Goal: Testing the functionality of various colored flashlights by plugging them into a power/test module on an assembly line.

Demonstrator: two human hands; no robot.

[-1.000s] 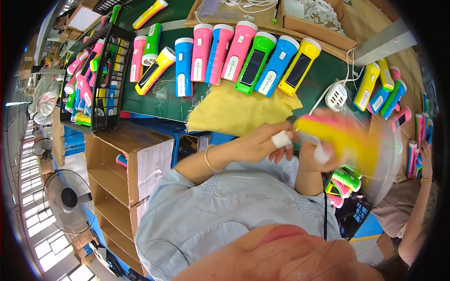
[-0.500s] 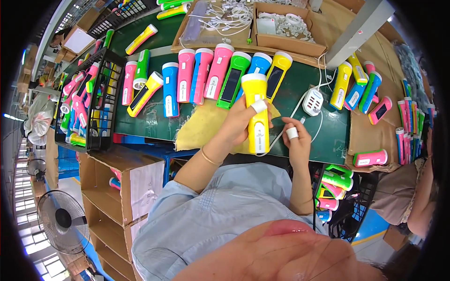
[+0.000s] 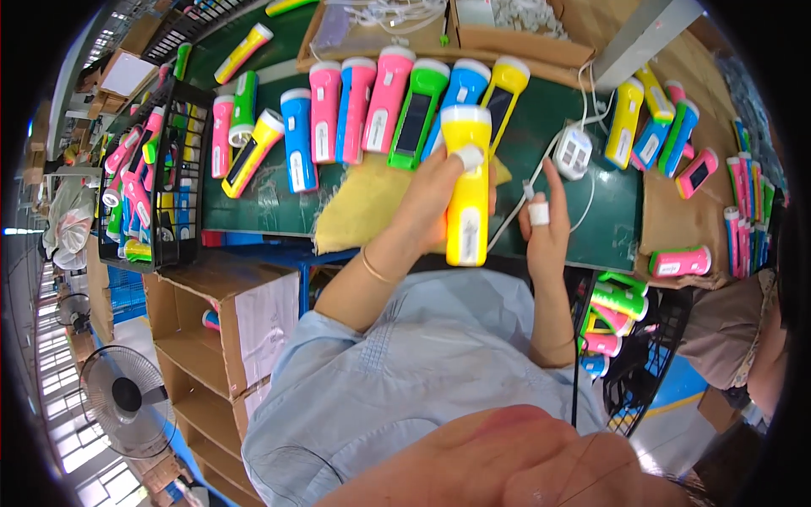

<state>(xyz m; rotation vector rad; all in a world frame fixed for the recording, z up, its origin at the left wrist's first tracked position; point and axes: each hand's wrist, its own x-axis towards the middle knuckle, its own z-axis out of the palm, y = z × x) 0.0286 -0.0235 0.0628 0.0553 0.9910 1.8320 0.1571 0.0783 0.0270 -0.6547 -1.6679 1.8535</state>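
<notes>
Upright in my left hand (image 3: 429, 196) is a yellow flashlight (image 3: 467, 207) with a white head rim and a pale label panel. The thumb, wrapped in white tape, presses across its front. To its right, my right hand (image 3: 547, 221) is raised with one finger stretched out and white tape on another digit. A white cable plug (image 3: 530, 190) is beside its fingers; I see no firm grip on it. A white power strip (image 3: 574, 154) lies just beyond that hand. Below the flashlights a yellow cloth (image 3: 359, 207) is spread on the green table (image 3: 253, 211).
Pink, blue, green and yellow flashlights (image 3: 324, 114) stand in a row behind my hands. At left a black crate (image 3: 182, 169) holds more, and another crate (image 3: 655, 355) is at lower right. Cardboard shelves (image 3: 203, 338) and a grey post (image 3: 646, 42) flank the table.
The view has shifted slightly. My right hand has moved up toward the power strip and extended a finger. The yellow flashlight stays in my left hand.
</notes>
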